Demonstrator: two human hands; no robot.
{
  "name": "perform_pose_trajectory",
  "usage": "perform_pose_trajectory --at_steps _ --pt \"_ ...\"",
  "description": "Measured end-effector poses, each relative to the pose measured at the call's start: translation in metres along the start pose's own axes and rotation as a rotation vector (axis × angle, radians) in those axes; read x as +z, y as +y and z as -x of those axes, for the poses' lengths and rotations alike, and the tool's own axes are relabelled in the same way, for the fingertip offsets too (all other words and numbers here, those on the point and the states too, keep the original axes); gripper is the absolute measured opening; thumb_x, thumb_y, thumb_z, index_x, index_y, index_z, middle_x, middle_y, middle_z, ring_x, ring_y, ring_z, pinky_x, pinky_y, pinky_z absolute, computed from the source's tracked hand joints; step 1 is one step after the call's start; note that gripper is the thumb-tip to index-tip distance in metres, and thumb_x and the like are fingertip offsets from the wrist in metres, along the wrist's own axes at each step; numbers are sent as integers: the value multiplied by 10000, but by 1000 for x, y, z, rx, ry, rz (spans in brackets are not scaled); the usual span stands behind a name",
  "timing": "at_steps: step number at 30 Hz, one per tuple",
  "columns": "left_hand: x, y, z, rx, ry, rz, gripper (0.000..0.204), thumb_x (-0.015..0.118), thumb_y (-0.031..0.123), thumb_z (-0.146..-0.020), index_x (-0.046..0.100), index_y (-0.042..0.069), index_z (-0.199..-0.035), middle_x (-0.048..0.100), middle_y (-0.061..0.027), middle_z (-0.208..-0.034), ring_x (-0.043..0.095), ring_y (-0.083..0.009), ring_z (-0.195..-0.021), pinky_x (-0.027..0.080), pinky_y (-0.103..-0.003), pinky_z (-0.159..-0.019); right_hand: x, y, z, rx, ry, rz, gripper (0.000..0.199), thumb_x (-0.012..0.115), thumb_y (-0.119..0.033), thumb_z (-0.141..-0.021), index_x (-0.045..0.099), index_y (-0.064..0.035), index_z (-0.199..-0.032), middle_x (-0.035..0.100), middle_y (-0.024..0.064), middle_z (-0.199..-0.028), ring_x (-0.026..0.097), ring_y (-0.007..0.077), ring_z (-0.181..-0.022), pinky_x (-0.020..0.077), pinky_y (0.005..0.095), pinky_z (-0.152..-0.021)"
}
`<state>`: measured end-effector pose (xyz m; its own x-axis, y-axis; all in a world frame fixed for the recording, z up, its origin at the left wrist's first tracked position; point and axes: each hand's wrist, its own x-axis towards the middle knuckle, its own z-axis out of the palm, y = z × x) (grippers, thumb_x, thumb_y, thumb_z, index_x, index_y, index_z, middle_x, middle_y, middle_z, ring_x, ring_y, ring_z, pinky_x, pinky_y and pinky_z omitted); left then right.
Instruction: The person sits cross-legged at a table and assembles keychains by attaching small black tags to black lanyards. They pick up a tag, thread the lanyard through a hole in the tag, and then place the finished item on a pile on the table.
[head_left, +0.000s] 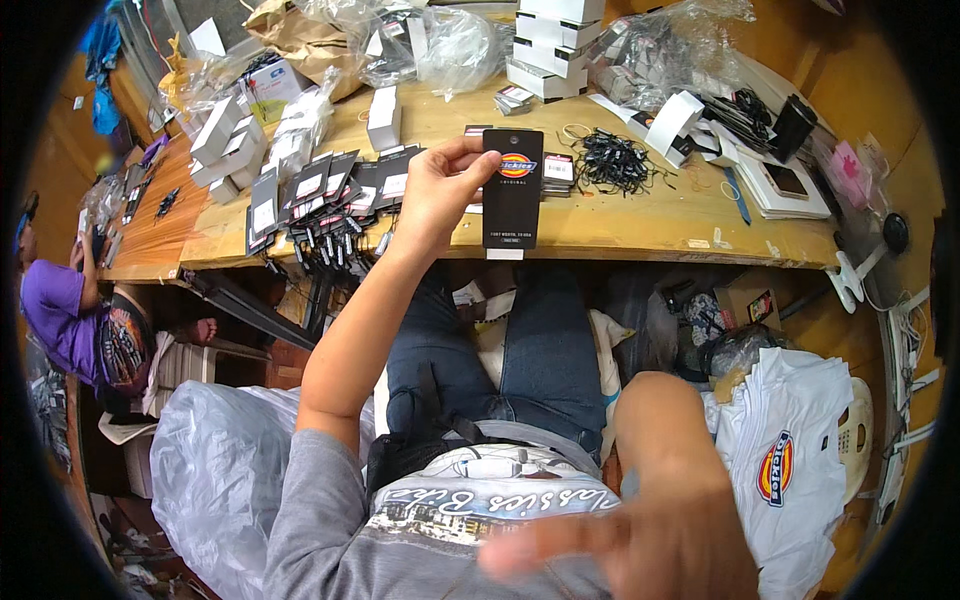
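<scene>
Where left hand point(445, 185) pinches, black tag point(512, 208), upright

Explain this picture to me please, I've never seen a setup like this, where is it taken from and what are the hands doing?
There's no machine here, just a seated person working bare-handed. The one picture comes from a wide fisheye camera on their head, looking down; that's why straight edges bend and the corners are black.

The left hand holds up a black tag in its fingers, at the near edge of a wooden table. The right hand, low in the picture, is too blurred to tell whether it holds anything.

On the table lie a spread of black tags to the left, a heap of black strings to the right, and stacked white boxes farther back.
</scene>
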<state>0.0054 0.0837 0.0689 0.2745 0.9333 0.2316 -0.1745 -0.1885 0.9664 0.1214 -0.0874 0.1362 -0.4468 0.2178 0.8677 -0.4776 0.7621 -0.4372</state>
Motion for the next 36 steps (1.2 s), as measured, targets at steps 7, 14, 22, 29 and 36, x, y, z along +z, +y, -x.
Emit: perform_pose_trajectory --at_steps 7,14,22,29,36 --pt "7 3 7 2 -19 1 192 562 124 -756 548 -1 -901 599 -47 -781 541 -53 -657 431 -176 -548 34 7 -1 -114 -93 -80 191 544 -90 -717 553 -8 -889 559 96 -803 528 177 -747 415 286 -648" --pt "10 -8 14 -63 -49 44 194 533 64 -765 530 -41 -928 597 -79 -814 549 -74 -717 442 -188 -626 52 -9 23 -181 -73 -154 193 542 -90 -708 550 -11 -883 548 103 -803 519 194 -743 406 302 -638" --pt "15 -12 25 -52 -85 92 170 560 90 -755 533 -9 -891 595 -54 -790 558 -68 -691 455 -184 -594 59 -8 31 -192 -84 -100 195 539 -90 -698 548 -14 -877 535 111 -803 509 212 -738 397 320 -626" --pt "18 -10 35 -84 -134 106 172 537 139 -777 524 8 -889 583 -29 -771 536 -47 -688 424 -177 -562 53 18 28 -156 -120 114 198 536 -91 -689 545 -16 -872 524 117 -803 500 229 -733 389 335 -616" --pt "9 -21 48 -175 -129 460 166 383 117 -842 384 28 -981 523 -124 -918 566 -192 -803 463 -282 -718 50 42 60 -166 -171 358 200 534 -91 -680 543 -18 -866 512 124 -803 491 245 -729 381 351 -605"
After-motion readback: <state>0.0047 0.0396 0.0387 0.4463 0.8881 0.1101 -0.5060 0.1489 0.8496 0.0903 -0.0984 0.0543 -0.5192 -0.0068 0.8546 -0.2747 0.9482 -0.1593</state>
